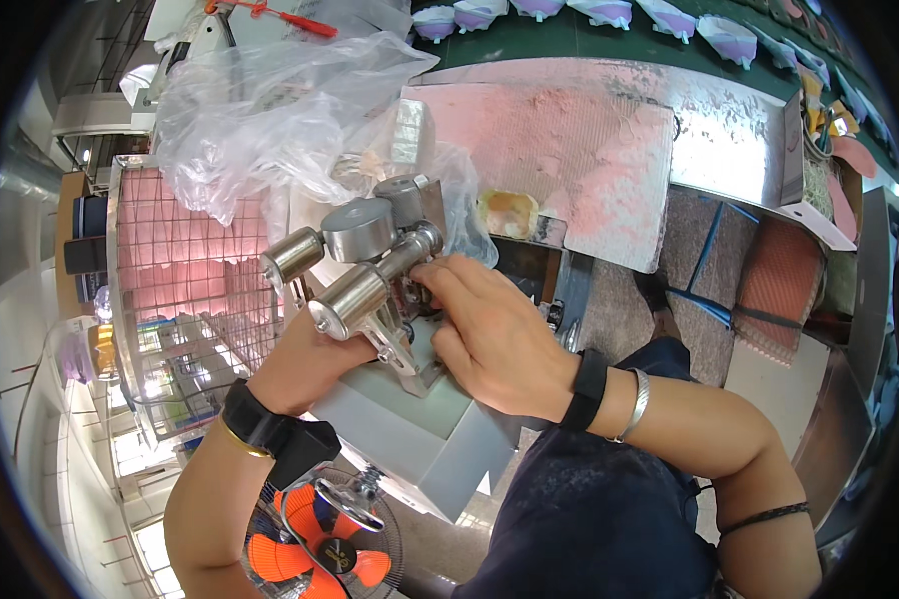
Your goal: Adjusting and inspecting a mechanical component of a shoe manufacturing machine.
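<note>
In front of me stands a bench machine with shiny metal rollers (355,298) and round caps, mounted on a grey box-shaped base (410,429). From the right, my right hand (499,339) reaches in at the roller bracket. Its fingers curl inward against the machine, and whatever lies between them is hidden. My left hand (310,364) is on the opposite side, under the front roller. The rollers cover its fingers, so their state does not show. Both wrists wear black bands.
A wire rack (195,329) with pink sheets stands left. Clear plastic sheeting (270,110) lies behind the machine. Pink-dusted cardboard (609,170) covers the bench beside a small yellowish tray (509,214). Purple-white shaped pieces (609,12) line a green belt. Below is an orange-bladed fan (335,554).
</note>
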A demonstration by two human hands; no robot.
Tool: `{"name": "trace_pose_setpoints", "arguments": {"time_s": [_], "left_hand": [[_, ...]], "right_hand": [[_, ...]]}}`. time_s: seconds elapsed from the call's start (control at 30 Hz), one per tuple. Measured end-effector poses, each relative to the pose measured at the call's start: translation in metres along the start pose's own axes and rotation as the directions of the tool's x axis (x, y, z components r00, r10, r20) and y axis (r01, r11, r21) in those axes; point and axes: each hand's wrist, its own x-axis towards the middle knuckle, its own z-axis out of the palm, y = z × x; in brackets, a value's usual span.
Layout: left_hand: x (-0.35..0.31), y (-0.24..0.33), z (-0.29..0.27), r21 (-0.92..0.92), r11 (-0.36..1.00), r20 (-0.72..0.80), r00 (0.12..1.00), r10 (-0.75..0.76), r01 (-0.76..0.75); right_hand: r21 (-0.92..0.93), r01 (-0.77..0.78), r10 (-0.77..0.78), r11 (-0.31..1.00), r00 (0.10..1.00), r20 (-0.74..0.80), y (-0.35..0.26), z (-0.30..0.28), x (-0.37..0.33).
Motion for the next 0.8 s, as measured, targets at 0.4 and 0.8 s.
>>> {"name": "trace_pose_setpoints", "arguments": {"time_s": [0.4, 0.8], "left_hand": [[0.000, -0.004, -0.003, -0.160, 0.987, -0.020, 1.000, -0.015, 0.012], [0.004, -0.011, -0.005, -0.106, 0.994, -0.018, 1.000, 0.020, -0.022]], "right_hand": [[0.030, 0.007, -0.006, 1.000, 1.000, -0.022, 0.005, 0.003, 0.002], [0.000, -0.088, 0.088, 0.996, 0.996, -0.011, -0.005, -0.012, 0.000]]}}
